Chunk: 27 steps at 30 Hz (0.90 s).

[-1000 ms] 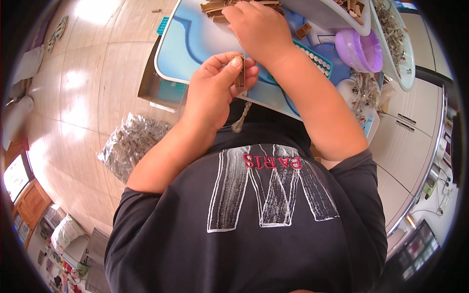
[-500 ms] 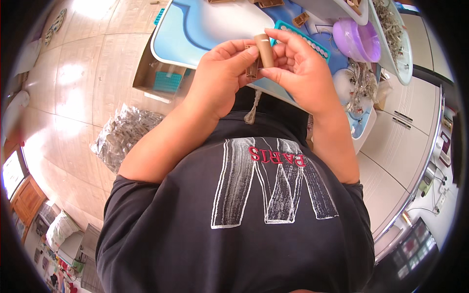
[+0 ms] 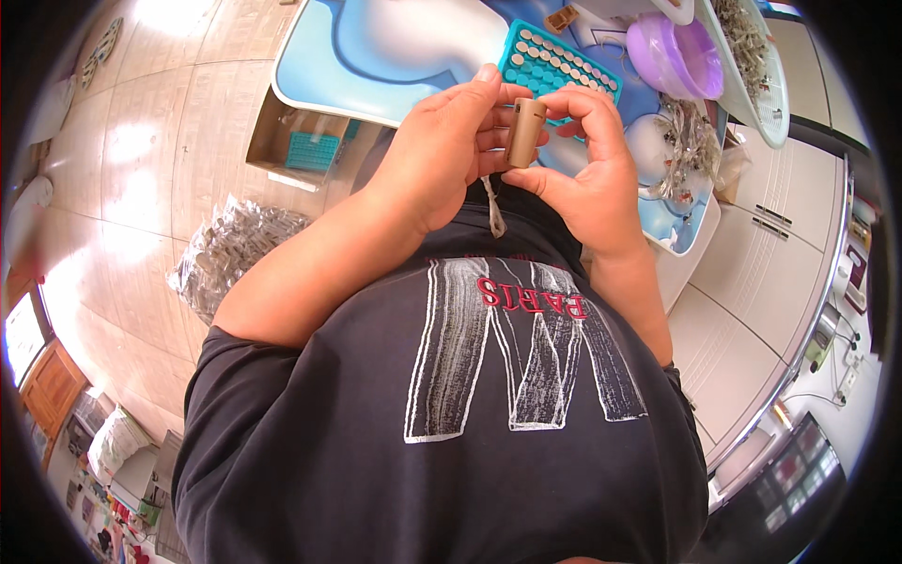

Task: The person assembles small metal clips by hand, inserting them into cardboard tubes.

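A gold-brown cylindrical casing (image 3: 526, 133) stands nearly upright between my hands, with small dark openings near its top. The thumb and fingers of my right hand (image 3: 598, 179) grip it from the right. My left hand (image 3: 446, 141) is beside it, thumb raised and apart, fingers reaching behind the casing; whether they press on it is hidden. Just beyond my hands lies a teal tray (image 3: 508, 52) with rows of round, pale-topped pieces. No separate brown part shows in my left hand.
A blue-and-white table (image 3: 310, 56) spans the far side. On it are a brown part (image 3: 561, 19), a purple basin (image 3: 648, 56) and tangled wired parts (image 3: 693, 155). An open cardboard box (image 3: 268, 141) and a silvery bagged bundle (image 3: 235, 254) are at left.
The flat brown part in my left hand no longer shows separately. My left thumb has lifted off, the casing has turned and come slightly nearer, and more of the teal tray shows.
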Motion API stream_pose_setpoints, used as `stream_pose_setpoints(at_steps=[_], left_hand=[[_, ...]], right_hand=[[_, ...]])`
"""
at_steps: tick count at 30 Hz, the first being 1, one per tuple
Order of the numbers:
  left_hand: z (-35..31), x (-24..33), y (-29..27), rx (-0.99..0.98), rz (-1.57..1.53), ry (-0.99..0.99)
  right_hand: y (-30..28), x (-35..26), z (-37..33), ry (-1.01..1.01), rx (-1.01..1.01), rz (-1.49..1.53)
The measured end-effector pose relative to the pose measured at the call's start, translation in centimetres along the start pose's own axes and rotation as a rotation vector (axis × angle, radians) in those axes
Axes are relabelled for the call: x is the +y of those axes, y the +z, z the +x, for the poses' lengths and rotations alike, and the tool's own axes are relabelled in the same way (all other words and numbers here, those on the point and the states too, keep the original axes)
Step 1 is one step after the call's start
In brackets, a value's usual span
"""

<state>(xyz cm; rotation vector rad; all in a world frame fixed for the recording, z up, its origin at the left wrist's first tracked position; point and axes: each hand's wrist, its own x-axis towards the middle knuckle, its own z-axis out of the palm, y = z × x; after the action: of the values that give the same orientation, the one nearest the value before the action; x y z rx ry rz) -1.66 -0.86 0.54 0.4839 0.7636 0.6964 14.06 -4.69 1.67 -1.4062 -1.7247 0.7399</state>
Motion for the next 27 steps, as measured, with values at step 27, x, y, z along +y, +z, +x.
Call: stream_pose_setpoints(at_steps=[27], left_hand=[[-0.6,-1.1,0.6,-0.114,0.524,0.311]], right_hand=[[-1.1,1.1,-0.7,0.162,-0.005,0.359]])
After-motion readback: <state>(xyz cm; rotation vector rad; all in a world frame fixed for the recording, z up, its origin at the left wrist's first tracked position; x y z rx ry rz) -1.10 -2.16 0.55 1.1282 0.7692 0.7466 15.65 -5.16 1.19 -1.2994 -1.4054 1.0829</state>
